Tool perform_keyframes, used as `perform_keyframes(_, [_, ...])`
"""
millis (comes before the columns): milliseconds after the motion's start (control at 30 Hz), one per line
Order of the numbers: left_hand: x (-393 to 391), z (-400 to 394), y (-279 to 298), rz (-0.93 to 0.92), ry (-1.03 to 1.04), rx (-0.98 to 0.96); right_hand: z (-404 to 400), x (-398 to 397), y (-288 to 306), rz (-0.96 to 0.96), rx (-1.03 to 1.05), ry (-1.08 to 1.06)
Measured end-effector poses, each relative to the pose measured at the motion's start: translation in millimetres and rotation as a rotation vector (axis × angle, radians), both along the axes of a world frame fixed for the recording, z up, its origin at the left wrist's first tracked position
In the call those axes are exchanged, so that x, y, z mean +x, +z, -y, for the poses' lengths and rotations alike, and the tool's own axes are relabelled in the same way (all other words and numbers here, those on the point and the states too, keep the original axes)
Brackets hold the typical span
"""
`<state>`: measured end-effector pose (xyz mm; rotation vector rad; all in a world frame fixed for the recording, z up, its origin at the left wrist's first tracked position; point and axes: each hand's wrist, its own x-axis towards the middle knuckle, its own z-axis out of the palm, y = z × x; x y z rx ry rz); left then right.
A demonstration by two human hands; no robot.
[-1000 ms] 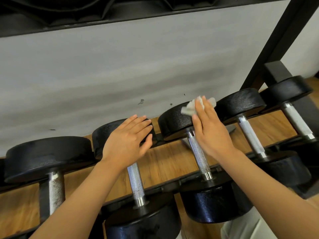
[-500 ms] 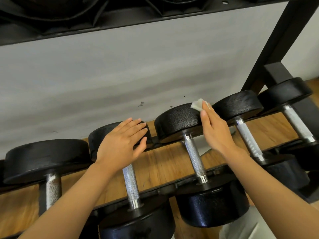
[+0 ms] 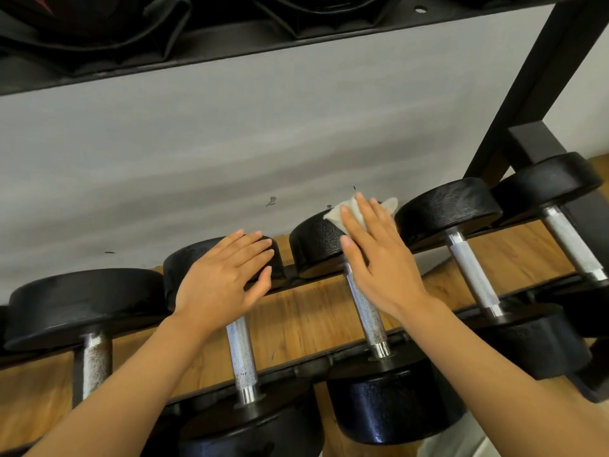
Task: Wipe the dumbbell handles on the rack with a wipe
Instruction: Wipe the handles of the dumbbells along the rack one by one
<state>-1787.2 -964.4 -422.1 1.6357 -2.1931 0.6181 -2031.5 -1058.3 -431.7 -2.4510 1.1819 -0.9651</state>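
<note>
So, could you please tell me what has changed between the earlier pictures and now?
The right hand, which had slid the crumpled white wipe to the right edge of the third black dumbbell's rear head, has swept back left and presses the wipe flat on top of that head. The left hand stays flat on the second black dumbbell's rear head. All dumbbells remain racked.

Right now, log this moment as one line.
step: wiping | right hand: presses wipe flat on third dumbbell's far head | left hand: rests flat on second dumbbell's far head | handles: bare
</note>
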Motion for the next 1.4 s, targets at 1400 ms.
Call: perform_keyframes(1400, [14.2, -44.1, -13.2, -0.091, 0.158, 0.074, -24.5, 27.4, 5.7, -0.011, 0.041, -0.282])
